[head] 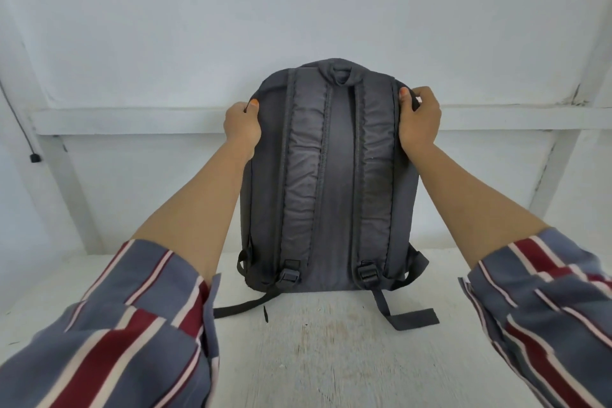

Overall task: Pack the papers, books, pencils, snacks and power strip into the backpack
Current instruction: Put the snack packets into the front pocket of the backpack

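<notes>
A dark grey backpack (334, 182) stands upright on the white table (331, 358), its back panel and two padded shoulder straps facing me. My left hand (242, 127) grips its upper left edge, thumb on the near side. On the opposite side, my right hand (419, 119) grips the upper right edge. The bag's opening faces away and is hidden. No papers, books, pencils, snacks or power strip show in this view.
Loose strap ends (414, 320) trail on the table in front of the bag. Behind it rises a white wall (298, 10) with a horizontal ledge. A thin black cord with a small plug (34, 158) hangs at the far left.
</notes>
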